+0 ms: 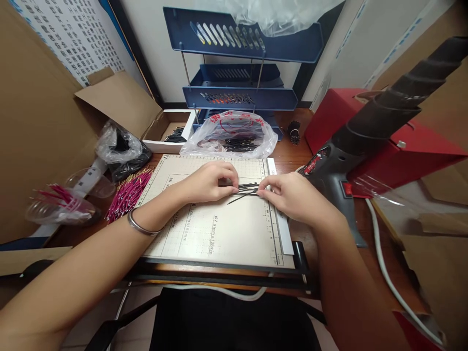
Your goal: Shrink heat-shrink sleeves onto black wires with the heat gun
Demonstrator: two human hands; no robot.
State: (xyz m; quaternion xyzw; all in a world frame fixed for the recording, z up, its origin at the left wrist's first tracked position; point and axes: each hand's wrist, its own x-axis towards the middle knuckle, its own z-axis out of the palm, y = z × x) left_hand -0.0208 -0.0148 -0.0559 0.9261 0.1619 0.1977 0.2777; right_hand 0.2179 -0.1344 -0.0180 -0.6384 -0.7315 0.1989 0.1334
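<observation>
Both forearms slant in from below, and the hands meet over the board, knuckles up, wrists nearly level. The left hand [211, 184] has its fingers curled and its thumb pressed toward them, pinching one end of some thin black strips [248, 187]; the right hand [290, 199] closes thumb and forefinger on the other end. The strips thus lie in the narrow gap between the two sets of fingertips, roughly side by side, one splaying toward the near side. Beyond the fingers rises a blue tiered rack [272, 97]; a red box [331, 114] stands past the right fingers. Farther off to the left of the left fingers, a carton [122, 100] with its lid raised holds black pieces [175, 135]. A clear bag [265, 141] with red print, straight ahead of the fingertips, contains more dark pieces; far left of them, a clear cup [36, 213] has pink sticks [63, 195] in it. Beneath both hands spreads a ruled cutting board [234, 241], its white edge strip [283, 231] just below the right fingers. Right of those fingers, a dark tool [365, 126] with a long nozzle stands close by. A pink pile [129, 195] lies left of the left fingers, and a bracelet [142, 225] circles that forearm.
</observation>
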